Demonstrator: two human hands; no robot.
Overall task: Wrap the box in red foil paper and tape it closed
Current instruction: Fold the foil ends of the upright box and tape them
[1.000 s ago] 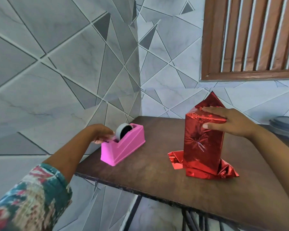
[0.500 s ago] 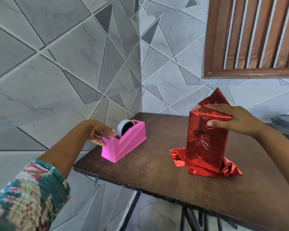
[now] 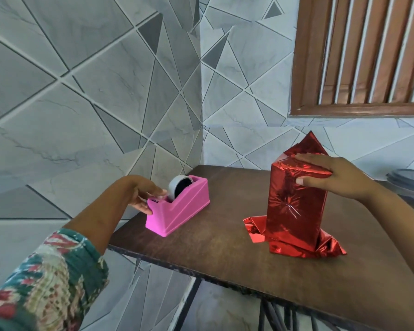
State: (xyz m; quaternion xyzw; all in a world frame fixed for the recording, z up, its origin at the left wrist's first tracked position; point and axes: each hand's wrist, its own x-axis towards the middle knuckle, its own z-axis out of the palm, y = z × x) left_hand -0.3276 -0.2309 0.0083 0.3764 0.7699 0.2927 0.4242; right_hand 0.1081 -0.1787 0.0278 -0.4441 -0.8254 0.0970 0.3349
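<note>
The box wrapped in red foil paper (image 3: 294, 211) stands upright on the brown table (image 3: 225, 244). Loose foil spreads around its base, and a pointed flap sticks up at the top. My right hand (image 3: 330, 174) lies with straight fingers on the folded foil on top of the box, its thumb against the front face. On the table's left part sits a pink tape dispenser (image 3: 177, 211) with a roll of tape (image 3: 178, 185). My left hand (image 3: 141, 195) holds the dispenser's near end at the cutter, fingers on top and thumb on the front. Any tape between the fingers is not visible.
Grey tiled walls close in behind and to the left of the table. A brown louvred window (image 3: 366, 56) is at the upper right. Grey stacked lids or dishes (image 3: 411, 185) lie at the far right. The table's near edge runs diagonally below the dispenser.
My left hand's fingers have shifted slightly over the dispenser's cutter end. My right hand stays pressed on the top of the box.
</note>
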